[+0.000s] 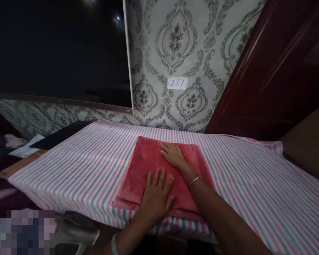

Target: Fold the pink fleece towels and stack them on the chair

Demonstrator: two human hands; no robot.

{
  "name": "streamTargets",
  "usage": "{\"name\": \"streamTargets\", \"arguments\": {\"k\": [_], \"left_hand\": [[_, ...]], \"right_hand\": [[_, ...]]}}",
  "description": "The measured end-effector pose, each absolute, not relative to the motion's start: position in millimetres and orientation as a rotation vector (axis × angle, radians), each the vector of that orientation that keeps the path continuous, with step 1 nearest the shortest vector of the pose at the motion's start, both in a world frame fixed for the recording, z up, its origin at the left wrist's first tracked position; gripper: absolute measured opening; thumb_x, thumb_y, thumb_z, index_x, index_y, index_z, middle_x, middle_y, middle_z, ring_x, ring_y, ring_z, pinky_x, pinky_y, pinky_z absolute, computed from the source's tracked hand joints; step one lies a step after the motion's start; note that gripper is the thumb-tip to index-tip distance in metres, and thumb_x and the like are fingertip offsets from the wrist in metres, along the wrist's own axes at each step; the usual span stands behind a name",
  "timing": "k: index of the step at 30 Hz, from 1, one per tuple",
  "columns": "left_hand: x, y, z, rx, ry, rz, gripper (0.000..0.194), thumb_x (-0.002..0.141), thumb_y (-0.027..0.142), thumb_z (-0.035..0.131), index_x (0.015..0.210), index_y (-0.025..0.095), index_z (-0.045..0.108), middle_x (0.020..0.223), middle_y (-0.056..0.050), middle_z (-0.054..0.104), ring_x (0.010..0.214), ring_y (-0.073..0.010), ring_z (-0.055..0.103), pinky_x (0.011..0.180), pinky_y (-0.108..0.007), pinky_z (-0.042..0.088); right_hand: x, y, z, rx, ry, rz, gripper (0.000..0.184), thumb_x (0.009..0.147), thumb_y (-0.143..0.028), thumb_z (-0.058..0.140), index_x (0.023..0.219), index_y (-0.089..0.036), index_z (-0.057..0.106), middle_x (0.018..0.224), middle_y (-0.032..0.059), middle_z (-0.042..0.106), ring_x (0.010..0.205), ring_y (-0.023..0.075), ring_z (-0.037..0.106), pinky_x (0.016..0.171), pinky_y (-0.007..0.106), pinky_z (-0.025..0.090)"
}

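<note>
A red folded cloth with a soft, plush look lies flat on a striped cloth that covers the table. My left hand rests palm down on its near part, fingers spread. Farther up on the same red cloth, my right hand lies flat with its fingers stretched to the left. Both hands touch the cloth's top and grip nothing. A thin bracelet circles my right wrist, and a wider one is on my left.
Behind the table is a patterned wall with a paper label reading 277. A large dark television hangs at the upper left. Dark red wood panelling stands at the right. A white plastic chair is below the table's left side.
</note>
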State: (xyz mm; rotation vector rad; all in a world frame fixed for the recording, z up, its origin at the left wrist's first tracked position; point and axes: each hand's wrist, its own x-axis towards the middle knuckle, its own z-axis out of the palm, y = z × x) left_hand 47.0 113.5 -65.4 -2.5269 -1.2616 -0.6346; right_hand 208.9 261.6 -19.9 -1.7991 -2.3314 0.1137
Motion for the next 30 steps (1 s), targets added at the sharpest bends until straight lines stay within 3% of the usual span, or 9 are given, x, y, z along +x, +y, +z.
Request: {"name": "streamTargets", "arguments": {"k": [9,15,19,25,30], "left_hand": [[46.8,111.9,-63.9,-2.552,-1.247,-0.681,0.056,0.097,0.047,0.054,0.149,0.025,0.052,0.159,-0.017,0.045,0.149,-0.0371,0.038,0.119,-0.063,0.03],[16.5,103.3,-30.2,-2.635,-1.318,-0.747,0.045,0.1,0.035,0.046,0.142,0.025,0.059,0.148,-0.012,0.059,0.142,-0.0286,0.049,0.124,-0.061,0.025],[-19.8,101.1,-11.4,-2.378,-1.505,-0.794,0.049,0.098,0.032,0.046,0.145,0.023,0.057,0.158,-0.013,0.047,0.152,-0.0343,0.034,0.124,-0.066,0.015],[-30.7,102.5,-50.2,-2.42,-1.629,-0.59,0.053,0.098,0.04,0.048,0.146,0.021,0.057,0.163,-0.018,0.038,0.153,-0.0418,0.028,0.108,-0.057,0.044],[-27.1,104.8,-62.4,-2.396,-1.621,-0.598,0.054,0.099,0.042,0.046,0.147,0.021,0.056,0.164,-0.018,0.036,0.152,-0.0433,0.029,0.107,-0.056,0.045]], "right_hand": [[205.0,255.9,-8.5,-1.833,-2.355,0.131,0.054,0.108,-0.043,0.027,0.16,-0.029,0.035,0.166,0.0053,0.035,0.151,0.0249,0.033,0.122,0.051,0.025],[204.4,217.7,15.6,-1.875,-2.343,0.174,0.058,0.107,-0.045,0.031,0.163,-0.03,0.027,0.169,0.007,0.025,0.156,0.0304,0.023,0.122,0.059,0.022],[220.7,164.0,2.5,-1.852,-2.344,0.07,0.058,0.106,-0.047,0.037,0.162,-0.033,0.031,0.169,0.0073,0.025,0.156,0.035,0.021,0.121,0.062,0.023],[237.5,119.2,-35.3,-1.906,-2.256,0.026,0.056,0.106,-0.049,0.035,0.161,-0.034,0.033,0.17,0.004,0.023,0.157,0.0303,0.016,0.123,0.06,0.017],[235.6,122.1,-40.4,-1.888,-2.22,0.044,0.056,0.106,-0.05,0.035,0.16,-0.034,0.035,0.17,0.0033,0.023,0.157,0.0299,0.015,0.123,0.059,0.016]]}}
